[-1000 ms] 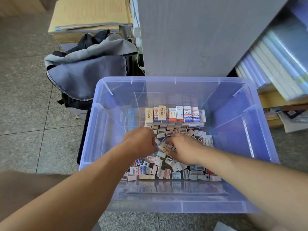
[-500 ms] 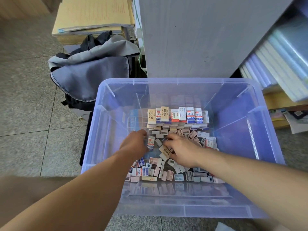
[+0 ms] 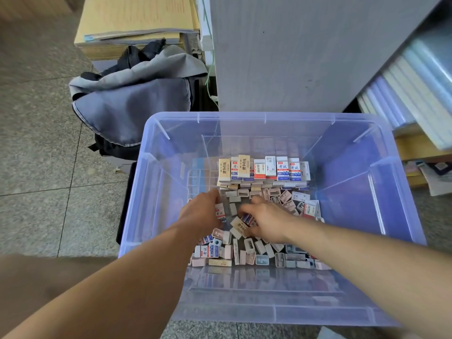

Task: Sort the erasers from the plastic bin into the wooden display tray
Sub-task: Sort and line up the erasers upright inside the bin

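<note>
- The translucent blue plastic bin [image 3: 269, 311] stands on the tiled floor [image 3: 49, 167], and both bare forearms reach in over its near wall.
- Loose erasers [image 3: 244, 255] lie jumbled on the bin's bottom, just below the hands.
- The left hand [image 3: 200, 214] has its fingers curled and grips a white eraser [image 3: 220, 212] with red print.
- The right hand [image 3: 267, 221] is just beside it. Its fingers bend down into the heap and pinch a beige eraser [image 3: 240, 225], with a blue-sleeved one touching it.
- Farther in, a row of upright erasers [image 3: 264, 168] stands on top of stacked ones.
- Beyond the bin, a grey backpack [image 3: 132, 101] slumps on the floor at the left.
- A grey cabinet panel [image 3: 293, 52] rises behind the bin, with shelved folders [image 3: 403, 94] to the right.
- A paper stack [image 3: 137, 18] lies farthest back.
</note>
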`<action>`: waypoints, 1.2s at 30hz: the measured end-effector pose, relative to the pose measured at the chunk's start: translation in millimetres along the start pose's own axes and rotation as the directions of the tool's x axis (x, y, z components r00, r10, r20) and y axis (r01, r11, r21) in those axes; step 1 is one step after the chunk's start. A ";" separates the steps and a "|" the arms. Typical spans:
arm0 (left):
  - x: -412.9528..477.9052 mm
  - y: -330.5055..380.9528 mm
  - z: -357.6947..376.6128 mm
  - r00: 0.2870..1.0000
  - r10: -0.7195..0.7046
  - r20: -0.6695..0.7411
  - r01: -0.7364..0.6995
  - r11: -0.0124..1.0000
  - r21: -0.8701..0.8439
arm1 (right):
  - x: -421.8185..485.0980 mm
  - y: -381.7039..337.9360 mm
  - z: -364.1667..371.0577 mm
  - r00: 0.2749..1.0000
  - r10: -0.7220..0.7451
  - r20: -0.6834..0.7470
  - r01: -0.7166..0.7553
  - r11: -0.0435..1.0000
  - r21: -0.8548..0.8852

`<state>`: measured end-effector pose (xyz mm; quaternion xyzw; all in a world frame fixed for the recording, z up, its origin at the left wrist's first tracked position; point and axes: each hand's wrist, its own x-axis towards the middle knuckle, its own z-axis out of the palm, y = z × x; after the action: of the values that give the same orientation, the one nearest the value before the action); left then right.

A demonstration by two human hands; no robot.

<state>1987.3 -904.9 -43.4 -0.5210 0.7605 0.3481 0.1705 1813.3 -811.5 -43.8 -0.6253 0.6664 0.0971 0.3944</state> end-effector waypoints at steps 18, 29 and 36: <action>1.2 -1.2 3.6 0.996 -0.082 0.033 0.086 0.984 -0.157 | 2.3 -1.4 5.2 0.999 -0.038 0.019 0.037 0.999 0.024; -3.1 2.4 -0.2 0.990 -0.136 0.035 0.140 0.968 -0.209 | -2.6 -1.5 4.6 1.000 -0.014 -0.019 0.017 0.992 0.129; -0.9 14.4 -34.7 0.958 -0.280 -0.066 0.234 0.892 -0.387 | -12.9 -13.4 -19.7 0.998 0.012 0.064 -0.024 0.981 0.191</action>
<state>1978.1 -925.7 -13.5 -0.6599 0.6130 0.4293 0.0663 1816.3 -816.7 -17.4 -0.5752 0.6655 0.0556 0.4724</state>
